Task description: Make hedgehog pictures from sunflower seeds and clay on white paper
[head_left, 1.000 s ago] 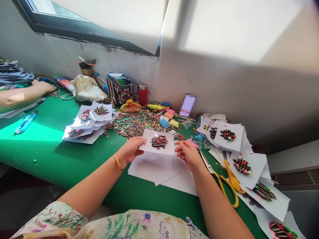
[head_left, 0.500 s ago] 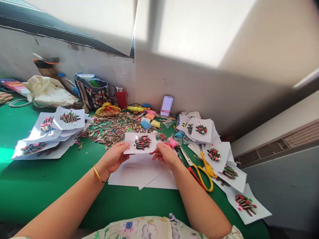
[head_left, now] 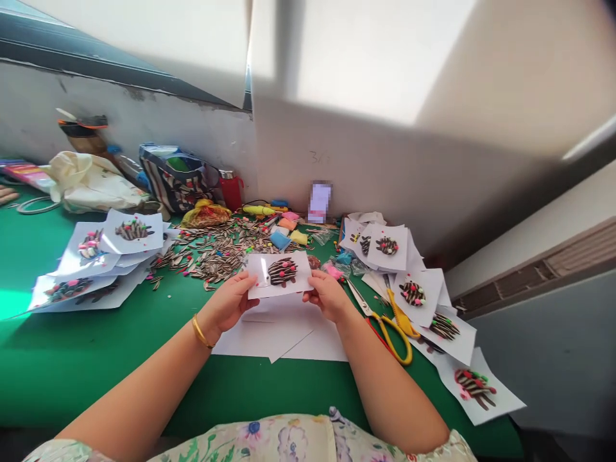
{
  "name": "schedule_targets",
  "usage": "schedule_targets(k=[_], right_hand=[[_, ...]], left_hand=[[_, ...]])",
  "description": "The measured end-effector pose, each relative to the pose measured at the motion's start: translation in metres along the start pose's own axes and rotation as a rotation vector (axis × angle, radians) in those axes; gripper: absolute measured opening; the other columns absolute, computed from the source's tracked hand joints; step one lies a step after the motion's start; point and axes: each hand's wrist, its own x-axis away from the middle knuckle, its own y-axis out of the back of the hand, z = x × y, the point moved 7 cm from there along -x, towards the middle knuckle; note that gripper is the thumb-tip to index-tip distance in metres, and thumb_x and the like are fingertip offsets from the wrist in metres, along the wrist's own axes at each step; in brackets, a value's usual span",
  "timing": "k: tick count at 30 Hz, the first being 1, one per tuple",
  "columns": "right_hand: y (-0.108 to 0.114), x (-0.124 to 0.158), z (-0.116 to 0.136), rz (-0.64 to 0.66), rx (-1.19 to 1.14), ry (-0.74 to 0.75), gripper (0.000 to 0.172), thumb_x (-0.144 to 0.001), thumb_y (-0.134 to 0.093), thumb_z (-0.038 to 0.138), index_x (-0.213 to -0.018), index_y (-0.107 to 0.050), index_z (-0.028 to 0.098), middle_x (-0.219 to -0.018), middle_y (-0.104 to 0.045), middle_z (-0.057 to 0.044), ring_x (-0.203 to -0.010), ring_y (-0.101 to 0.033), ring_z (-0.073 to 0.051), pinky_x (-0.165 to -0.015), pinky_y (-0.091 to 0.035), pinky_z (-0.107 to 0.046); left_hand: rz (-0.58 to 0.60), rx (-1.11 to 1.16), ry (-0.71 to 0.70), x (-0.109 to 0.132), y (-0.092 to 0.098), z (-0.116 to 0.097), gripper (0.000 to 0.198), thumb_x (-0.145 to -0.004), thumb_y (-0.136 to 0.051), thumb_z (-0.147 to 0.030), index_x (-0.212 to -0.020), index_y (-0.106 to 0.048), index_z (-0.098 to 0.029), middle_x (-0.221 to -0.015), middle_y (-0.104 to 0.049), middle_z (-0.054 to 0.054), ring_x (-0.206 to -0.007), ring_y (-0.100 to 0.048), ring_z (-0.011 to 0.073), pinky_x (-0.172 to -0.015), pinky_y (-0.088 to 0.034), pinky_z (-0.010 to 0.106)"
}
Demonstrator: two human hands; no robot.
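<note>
Small white rectangular paper card (head_left: pixel 302 273) at 12 o'clock, above plain white paper sheets (head_left: pixel 240 343). Left hand (head_left: pixel 231 299) pinches its 9 o'clock edge, right hand (head_left: pixel 330 296) its 3. Likely light, bendy; dark striped seed figure (head_left: pixel 282 272) looks fragile, so grip bare edges.

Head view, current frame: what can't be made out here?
All in the head view:
- Back of the held card: faces away from the camera.
- Another person's hand: mostly cut off by the left edge.
- Red-handled tool: largely hidden by the right forearm and yellow-handled scissors.
- Propped screen: pixelated, unreadable.
</note>
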Motion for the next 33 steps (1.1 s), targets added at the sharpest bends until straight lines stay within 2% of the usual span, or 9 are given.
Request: schedule_targets(k=[4, 7, 12, 15, 17, 21, 24, 29, 33], right_hand=[[-0.007, 0.004, -0.004, 0.047, -0.011, 0.008, 0.028, -0.075, -0.067, 0.039, -0.093, -0.062, 0.018, -0.076, -0.069, -0.002, -0.055, -0.061, -0.009, -0.042, -0.024, -0.017], [-0.008, 0.007, -0.005, 0.053, -0.016, 0.011, 0.039, -0.079, -0.067, 0.049, -0.103, -0.063, 0.018, -0.08, -0.071, -0.005, -0.059, -0.062, -0.011, -0.044, -0.028, -0.018], [-0.008, 0.007, -0.01, 0.052, -0.005, -0.01, 0.046, -0.078, -0.069, 0.053, -0.108, -0.065, 0.019, -0.083, -0.071, -0.005, -0.062, -0.06, -0.011, -0.047, -0.03, -0.02], [-0.01, 0.007, -0.014, 0.058, 0.013, -0.013, 0.046, -0.078, -0.069, 0.054, -0.108, -0.065, 0.019, -0.083, -0.07, -0.005, -0.062, -0.06, -0.011, -0.047, -0.03, -0.02], [-0.011, 0.006, -0.016, 0.063, 0.026, -0.011, 0.046, -0.079, -0.069, 0.054, -0.108, -0.065, 0.019, -0.083, -0.07, -0.005, -0.062, -0.059, -0.011, -0.048, -0.029, -0.021], [-0.013, 0.005, -0.02, 0.078, 0.044, -0.005, 0.047, -0.079, -0.069, 0.055, -0.109, -0.065, 0.019, -0.083, -0.07, -0.005, -0.063, -0.059, -0.011, -0.049, -0.03, -0.021], [-0.013, 0.004, -0.021, 0.081, 0.052, -0.004, 0.048, -0.079, -0.068, 0.055, -0.11, -0.065, 0.018, -0.084, -0.07, -0.005, -0.063, -0.059, -0.011, -0.05, -0.03, -0.021], [-0.012, 0.003, -0.023, 0.089, 0.056, 0.002, 0.048, -0.08, -0.067, 0.055, -0.111, -0.065, 0.018, -0.084, -0.07, -0.005, -0.063, -0.059, -0.01, -0.05, -0.03, -0.02], [-0.012, 0.003, -0.023, 0.092, 0.061, 0.007, 0.046, -0.081, -0.068, 0.054, -0.111, -0.065, 0.019, -0.084, -0.07, -0.005, -0.063, -0.059, -0.01, -0.05, -0.031, -0.02]], left_hand=[[0.013, 0.085, 0.02, 0.009, 0.01, 0.005, 0.026, -0.074, -0.076, -0.022, -0.096, -0.062, -0.02, -0.089, -0.069, 0.002, -0.071, -0.07, 0.0155, -0.053, -0.054, 0.021], [-0.041, 0.181, -0.08, 0.011, 0.029, -0.005, 0.022, -0.078, -0.072, -0.019, -0.099, -0.064, -0.019, -0.097, -0.071, 0.005, -0.075, -0.071, 0.0153, -0.057, -0.056, 0.02], [-0.208, 0.313, -0.469, 0.012, 0.084, -0.058, 0.018, -0.085, -0.062, -0.017, -0.102, -0.063, -0.02, -0.106, -0.071, 0.006, -0.085, -0.071, 0.0174, -0.067, -0.06, 0.025], [-0.429, 0.352, -0.695, 0.015, 0.129, -0.092, 0.019, -0.087, -0.056, -0.012, -0.102, -0.06, -0.022, -0.101, -0.071, 0.003, -0.082, -0.07, 0.0155, -0.065, -0.06, 0.027], [-0.555, 0.371, -0.786, 0.017, 0.154, -0.11, 0.022, -0.089, -0.051, -0.008, -0.103, -0.058, -0.023, -0.101, -0.07, 0.002, -0.081, -0.069, 0.0136, -0.067, -0.06, 0.028], [-0.718, 0.418, -0.814, 0.019, 0.185, -0.13, 0.027, -0.093, -0.043, -0.005, -0.109, -0.051, -0.025, -0.102, -0.067, -0.002, -0.081, -0.068, 0.0093, -0.073, -0.056, 0.026], [-0.78, 0.437, -0.811, 0.02, 0.195, -0.139, 0.028, -0.095, -0.04, -0.004, -0.114, -0.047, -0.023, -0.102, -0.064, -0.005, -0.083, -0.066, 0.0071, -0.079, -0.054, 0.026], [-0.801, 0.504, -0.723, 0.012, 0.207, -0.143, 0.022, -0.101, -0.03, -0.011, -0.118, -0.043, -0.018, -0.106, -0.061, 0.0, -0.094, -0.062, 0.0065, -0.085, -0.051, 0.025], [-0.717, 0.471, -0.641, 0.006, 0.21, -0.144, 0.034, -0.102, -0.016, -0.017, -0.113, -0.048, -0.011, -0.106, -0.061, 0.008, -0.108, -0.059, 0.0115, -0.088, -0.051, 0.029]])
